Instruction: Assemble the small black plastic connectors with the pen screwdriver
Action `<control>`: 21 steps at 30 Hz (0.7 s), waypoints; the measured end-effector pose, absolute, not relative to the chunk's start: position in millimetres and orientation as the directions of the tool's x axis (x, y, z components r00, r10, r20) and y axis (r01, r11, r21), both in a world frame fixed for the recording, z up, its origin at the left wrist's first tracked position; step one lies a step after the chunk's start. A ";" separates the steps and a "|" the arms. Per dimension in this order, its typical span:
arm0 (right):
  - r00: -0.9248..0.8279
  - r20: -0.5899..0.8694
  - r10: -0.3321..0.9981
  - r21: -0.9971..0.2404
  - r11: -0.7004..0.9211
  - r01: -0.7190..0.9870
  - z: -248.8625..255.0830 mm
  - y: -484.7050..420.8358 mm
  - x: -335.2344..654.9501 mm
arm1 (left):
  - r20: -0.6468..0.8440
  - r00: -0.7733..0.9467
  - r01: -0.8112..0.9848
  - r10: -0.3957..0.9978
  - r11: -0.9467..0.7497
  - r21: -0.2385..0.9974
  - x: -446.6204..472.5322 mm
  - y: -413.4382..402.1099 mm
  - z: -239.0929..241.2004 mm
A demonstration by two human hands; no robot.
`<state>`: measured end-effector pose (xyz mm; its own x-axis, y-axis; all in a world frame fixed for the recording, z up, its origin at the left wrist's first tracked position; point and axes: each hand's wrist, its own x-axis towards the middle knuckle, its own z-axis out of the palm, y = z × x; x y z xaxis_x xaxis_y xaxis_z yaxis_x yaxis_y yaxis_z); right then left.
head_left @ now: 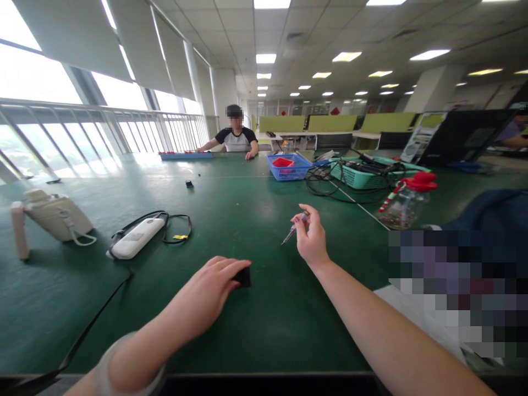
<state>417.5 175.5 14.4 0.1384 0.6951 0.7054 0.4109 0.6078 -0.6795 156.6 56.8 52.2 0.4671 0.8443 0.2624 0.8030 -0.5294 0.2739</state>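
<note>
My left hand (216, 281) is closed around a small black block-like piece (245, 276) low over the green table, near its front edge. Most of that piece is hidden under the fingers and thumb. To the right, my right hand (311, 236) grips a slim screwdriver (290, 234) by its handle. Its thin metal shaft points down and to the left, apart from the black piece. Farther back on the table lies another small black piece (189, 184).
A white power strip (138, 237) with a black cable lies left, beside a beige bottle (60, 215). A blue basket (289, 171), a green basket (350, 177) with cables and a red-lidded jar (408, 206) stand right. Across the table sits a person (237, 137) beside a blue tray (185, 156).
</note>
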 end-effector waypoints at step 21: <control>0.183 0.793 0.581 -0.603 0.706 0.372 17.9 177.5 420.5 | 0.355 0.397 0.740 0.846 -0.524 0.422 224.7 189.8 3.5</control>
<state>420.5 177.5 17.9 0.1829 0.5809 0.7932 0.3721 0.7059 -0.6027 224.7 189.8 3.5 0.3970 0.8464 0.3550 0.7398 -0.5240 0.4220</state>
